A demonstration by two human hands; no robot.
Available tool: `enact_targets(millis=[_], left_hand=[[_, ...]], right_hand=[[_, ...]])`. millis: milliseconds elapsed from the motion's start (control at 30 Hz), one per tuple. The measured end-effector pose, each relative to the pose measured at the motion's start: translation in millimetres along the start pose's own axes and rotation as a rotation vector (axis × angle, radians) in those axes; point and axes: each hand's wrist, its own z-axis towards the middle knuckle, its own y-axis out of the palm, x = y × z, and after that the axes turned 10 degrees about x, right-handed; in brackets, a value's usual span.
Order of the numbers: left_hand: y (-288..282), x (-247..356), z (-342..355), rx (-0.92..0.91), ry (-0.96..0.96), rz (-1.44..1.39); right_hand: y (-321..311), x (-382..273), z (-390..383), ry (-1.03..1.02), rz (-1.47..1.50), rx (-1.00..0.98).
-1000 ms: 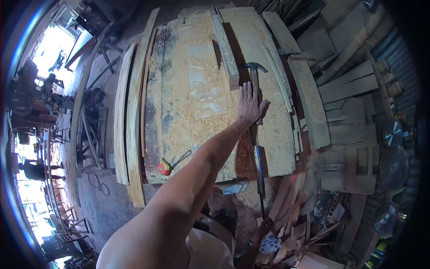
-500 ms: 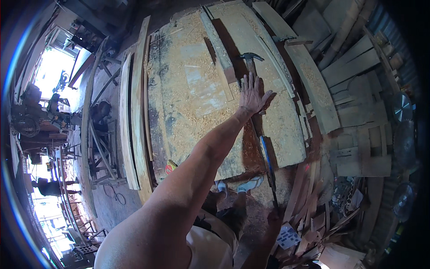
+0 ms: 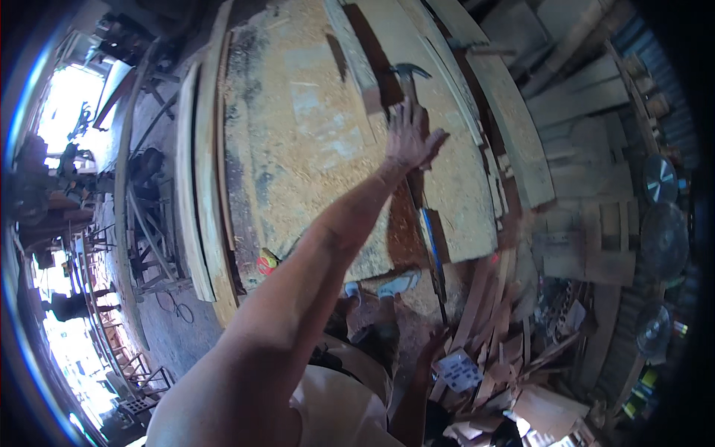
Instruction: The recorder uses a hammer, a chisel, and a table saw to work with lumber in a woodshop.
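Observation:
My left hand (image 3: 408,143) lies over the middle of the wooden worktable, palm down with its fingers spread. Just past its fingertips is a claw hammer (image 3: 410,73), head away from me, its handle partly hidden by the fingers. A long, narrow blue and dark bar-like tool (image 3: 432,237) runs from below that hand over the table's near edge; I cannot make out its kind. My right hand (image 3: 430,349) is in shadow at the tool's near end. Whether its fingers grip the tool is too dim to tell.
Wood shavings cover the worktable (image 3: 320,160). A squared timber (image 3: 353,56) lies at its far side, and long boards (image 3: 212,171) line the left edge. A red and yellow tape measure (image 3: 267,261) sits at the near left corner. Scrap wood (image 3: 514,350) is heaped at right.
The whole view has shifted, so the table and hammer appear higher and further left. My left hand remains spread near the hammer handle. My right hand stays by the tool's near end.

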Motion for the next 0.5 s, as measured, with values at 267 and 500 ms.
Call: enact_targets(millis=[267, 500], left_hand=[[13, -10, 0, 0.044, 0.047, 0.039], [13, -12, 0, 0.053, 0.068, 0.057]], right_hand=[[10, -121, -27, 0.699, 0.050, -0.069], [63, -171, -51, 0.440, -0.482, 0.093]])
